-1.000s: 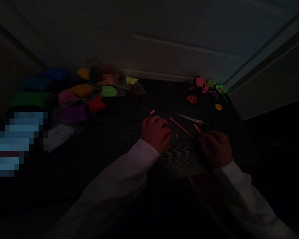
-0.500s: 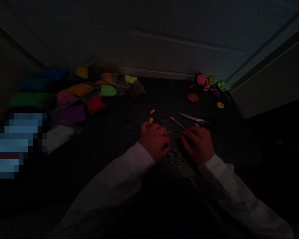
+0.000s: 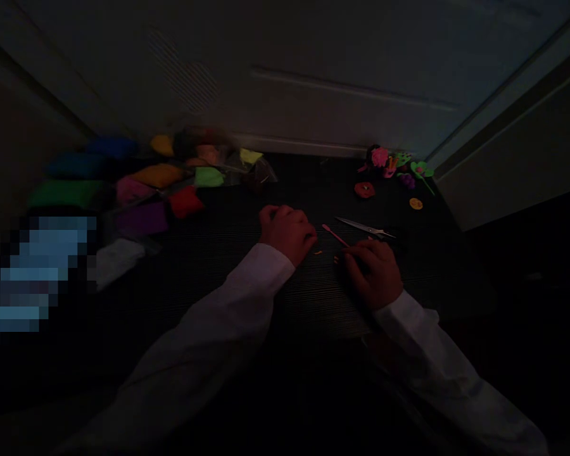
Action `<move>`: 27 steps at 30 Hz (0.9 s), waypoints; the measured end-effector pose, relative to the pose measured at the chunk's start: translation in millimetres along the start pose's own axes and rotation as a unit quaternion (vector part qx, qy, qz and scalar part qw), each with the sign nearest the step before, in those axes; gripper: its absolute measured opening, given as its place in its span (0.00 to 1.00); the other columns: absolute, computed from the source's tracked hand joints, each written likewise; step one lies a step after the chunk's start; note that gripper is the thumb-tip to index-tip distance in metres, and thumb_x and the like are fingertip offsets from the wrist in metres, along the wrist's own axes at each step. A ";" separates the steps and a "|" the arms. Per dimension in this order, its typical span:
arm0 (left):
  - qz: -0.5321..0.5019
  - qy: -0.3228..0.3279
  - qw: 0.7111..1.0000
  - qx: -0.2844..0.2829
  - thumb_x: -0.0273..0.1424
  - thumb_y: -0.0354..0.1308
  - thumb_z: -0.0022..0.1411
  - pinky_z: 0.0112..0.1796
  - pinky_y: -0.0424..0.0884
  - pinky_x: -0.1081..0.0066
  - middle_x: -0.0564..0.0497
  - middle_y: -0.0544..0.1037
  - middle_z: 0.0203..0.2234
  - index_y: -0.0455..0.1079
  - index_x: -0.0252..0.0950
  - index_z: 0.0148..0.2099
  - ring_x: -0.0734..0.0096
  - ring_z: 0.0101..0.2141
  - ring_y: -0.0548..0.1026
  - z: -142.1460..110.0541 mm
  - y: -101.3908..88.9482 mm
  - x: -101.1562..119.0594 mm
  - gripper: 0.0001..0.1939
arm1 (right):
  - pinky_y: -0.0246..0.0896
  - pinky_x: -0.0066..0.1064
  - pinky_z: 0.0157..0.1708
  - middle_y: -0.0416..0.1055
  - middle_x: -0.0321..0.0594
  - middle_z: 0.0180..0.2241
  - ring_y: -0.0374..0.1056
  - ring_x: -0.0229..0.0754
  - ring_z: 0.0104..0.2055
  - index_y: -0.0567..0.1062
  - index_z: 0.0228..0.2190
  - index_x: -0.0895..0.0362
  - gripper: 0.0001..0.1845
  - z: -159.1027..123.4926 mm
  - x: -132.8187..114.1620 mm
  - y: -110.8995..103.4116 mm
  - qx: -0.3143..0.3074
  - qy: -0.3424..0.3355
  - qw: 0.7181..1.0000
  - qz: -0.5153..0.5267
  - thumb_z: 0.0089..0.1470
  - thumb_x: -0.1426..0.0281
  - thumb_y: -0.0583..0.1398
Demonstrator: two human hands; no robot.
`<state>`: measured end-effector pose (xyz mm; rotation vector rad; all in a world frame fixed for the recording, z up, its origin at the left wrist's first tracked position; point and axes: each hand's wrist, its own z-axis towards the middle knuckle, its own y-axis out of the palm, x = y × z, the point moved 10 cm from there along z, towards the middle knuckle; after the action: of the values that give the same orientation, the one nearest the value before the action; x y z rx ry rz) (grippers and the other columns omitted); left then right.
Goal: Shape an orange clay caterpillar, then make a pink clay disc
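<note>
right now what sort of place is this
Probably a craft corner in a dim room: the dark table holds packets of coloured, clay-like material, scissors and small flower-like pieces, with a thin pink stick by the right hand.

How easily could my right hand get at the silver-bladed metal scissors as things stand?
Probably yes: your right hand is close by, on the near side of the scissors, with only a small pink piece showing between, though their handle end is too dark to see clearly.
</note>
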<state>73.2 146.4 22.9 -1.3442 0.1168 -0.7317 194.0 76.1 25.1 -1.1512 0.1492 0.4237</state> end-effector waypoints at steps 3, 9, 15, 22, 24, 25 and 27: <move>0.009 0.015 1.000 -0.020 0.34 0.53 0.53 0.44 0.49 0.52 0.54 0.74 0.32 0.72 0.43 0.30 0.63 0.40 0.64 3.2 4.9 -1.1 0.07 | 0.53 0.37 0.43 0.67 0.40 0.33 0.60 0.40 0.37 0.73 0.33 0.55 0.10 0.0 1.2 3.5 -0.011 0.000 1.000 -0.002 0.50 0.68 0.54; 0.010 -0.061 0.998 0.021 0.38 0.50 0.54 0.42 0.57 0.58 0.51 0.74 0.34 0.72 0.42 0.35 0.63 0.40 0.67 2.4 -28.1 -43.8 0.12 | 0.52 0.37 0.40 0.68 0.39 0.33 0.61 0.40 0.36 0.74 0.33 0.53 0.10 1.3 4.4 10.2 -0.038 0.008 0.999 -0.001 0.49 0.65 0.55; -0.003 -0.122 0.992 0.042 0.37 0.49 0.54 0.39 0.62 0.66 0.50 0.75 0.33 0.72 0.39 0.36 0.66 0.37 0.70 -5.9 -41.6 -72.3 0.13 | 0.50 0.36 0.38 0.68 0.38 0.34 0.60 0.40 0.37 0.75 0.31 0.51 0.09 2.0 5.6 14.1 -0.060 0.015 0.998 -0.010 0.49 0.64 0.56; -0.028 -0.105 0.990 0.085 0.36 0.49 0.54 0.35 0.62 0.69 0.53 0.75 0.31 0.72 0.39 0.34 0.69 0.34 0.70 -10.5 -47.1 -66.5 0.12 | 0.50 0.37 0.39 0.68 0.37 0.33 0.60 0.40 0.37 0.75 0.30 0.51 0.09 2.5 6.9 17.8 -0.073 0.015 0.997 -0.012 0.48 0.64 0.56; -0.034 -0.105 0.990 0.087 0.36 0.49 0.54 0.35 0.63 0.70 0.52 0.75 0.31 0.72 0.38 0.34 0.69 0.34 0.70 -10.2 -46.9 -67.2 0.12 | 0.50 0.37 0.39 0.68 0.37 0.33 0.61 0.40 0.37 0.75 0.30 0.51 0.08 2.8 7.9 18.7 -0.076 0.019 0.997 -0.012 0.47 0.64 0.56; -0.039 -0.106 0.990 0.089 0.36 0.49 0.54 0.35 0.63 0.70 0.52 0.75 0.30 0.72 0.38 0.34 0.68 0.34 0.71 -10.0 -46.5 -67.8 0.12 | 0.50 0.37 0.39 0.68 0.37 0.33 0.61 0.40 0.37 0.75 0.29 0.51 0.08 2.9 8.4 19.0 -0.077 0.020 0.997 -0.011 0.47 0.64 0.56; -0.047 -0.109 0.989 0.092 0.36 0.49 0.54 0.34 0.63 0.70 0.51 0.75 0.30 0.72 0.37 0.34 0.68 0.33 0.71 -9.6 -45.1 -69.3 0.13 | 0.51 0.37 0.39 0.68 0.38 0.34 0.61 0.40 0.37 0.74 0.29 0.52 0.08 2.9 9.2 19.3 -0.077 0.024 0.997 -0.009 0.48 0.64 0.56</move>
<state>-3.7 173.9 38.8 -1.2492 -0.1864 -0.6519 194.4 87.5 6.8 -1.3132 0.1493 0.3972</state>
